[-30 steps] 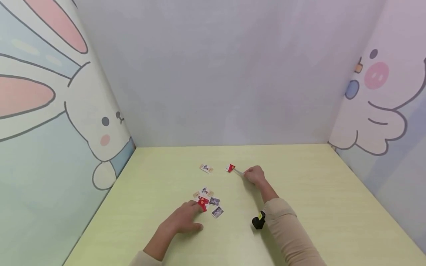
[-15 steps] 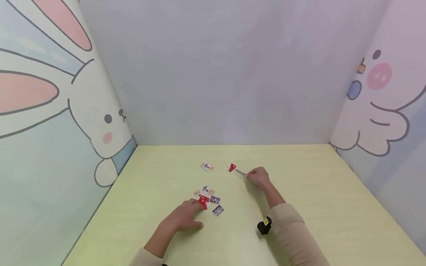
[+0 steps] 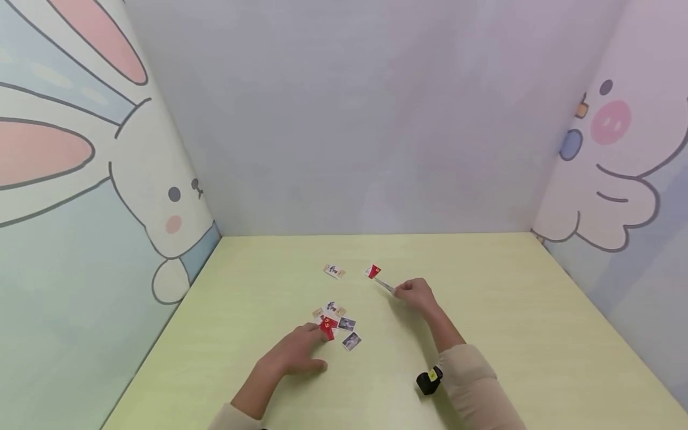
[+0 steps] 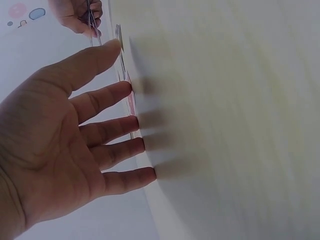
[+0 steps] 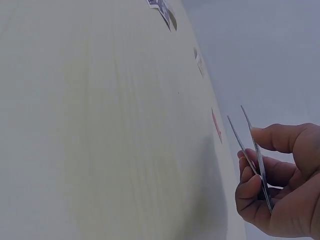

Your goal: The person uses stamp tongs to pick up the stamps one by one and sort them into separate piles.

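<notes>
Tweezers are pinched in the right hand, beyond and right of the card pile; past it lies a red-and-white card. The left hand, fingers spread, is held at the near edge.

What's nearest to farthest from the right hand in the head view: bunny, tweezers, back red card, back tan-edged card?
1. Tweezers: in the right hand.
2. Back red card: by the tweezers.
3. Back tan-edged card: further left.
4. Bunny: on the left wall.
</notes>
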Demonstrator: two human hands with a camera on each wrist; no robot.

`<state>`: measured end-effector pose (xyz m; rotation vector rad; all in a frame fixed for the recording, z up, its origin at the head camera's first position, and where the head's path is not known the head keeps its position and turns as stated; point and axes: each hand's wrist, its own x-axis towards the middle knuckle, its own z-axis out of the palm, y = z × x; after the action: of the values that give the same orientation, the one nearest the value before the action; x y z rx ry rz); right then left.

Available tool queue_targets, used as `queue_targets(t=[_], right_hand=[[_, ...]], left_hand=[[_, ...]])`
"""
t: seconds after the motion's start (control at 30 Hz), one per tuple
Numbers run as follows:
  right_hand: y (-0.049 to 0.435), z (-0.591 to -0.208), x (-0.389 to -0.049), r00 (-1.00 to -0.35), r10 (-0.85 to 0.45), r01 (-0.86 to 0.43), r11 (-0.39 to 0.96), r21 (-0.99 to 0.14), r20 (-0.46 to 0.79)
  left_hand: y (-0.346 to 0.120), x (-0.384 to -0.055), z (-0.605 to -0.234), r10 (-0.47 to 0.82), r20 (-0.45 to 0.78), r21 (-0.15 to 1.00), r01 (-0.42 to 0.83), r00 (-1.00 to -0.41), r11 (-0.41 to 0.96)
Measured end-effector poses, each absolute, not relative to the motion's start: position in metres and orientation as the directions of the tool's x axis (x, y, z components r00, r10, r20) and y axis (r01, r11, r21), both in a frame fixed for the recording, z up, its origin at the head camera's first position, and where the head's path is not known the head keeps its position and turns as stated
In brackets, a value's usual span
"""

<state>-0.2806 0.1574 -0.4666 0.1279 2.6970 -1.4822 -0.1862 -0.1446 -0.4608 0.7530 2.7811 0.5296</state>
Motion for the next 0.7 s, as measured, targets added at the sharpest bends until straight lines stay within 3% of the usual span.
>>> queue_targets(t=[0.3, 0.7], right_hand=[[0.155, -0.462, -0.269, -1.000, 0.015, 0.030, 0.489, -0.872, -0.026], [0.149, -0.464, -0.251, -0.997, -0.015, 0.063, 0.444, -0.894, -0.077]], left_hand=[[-0.146, -0.187, -0.461, 0.525, -0.107, 0.377, 0.454, -0.844, 0.807], [-0.146, -0.186, -0.459, 0.533, -0.108, 0.381, 0.460, -0.839, 0.802]])
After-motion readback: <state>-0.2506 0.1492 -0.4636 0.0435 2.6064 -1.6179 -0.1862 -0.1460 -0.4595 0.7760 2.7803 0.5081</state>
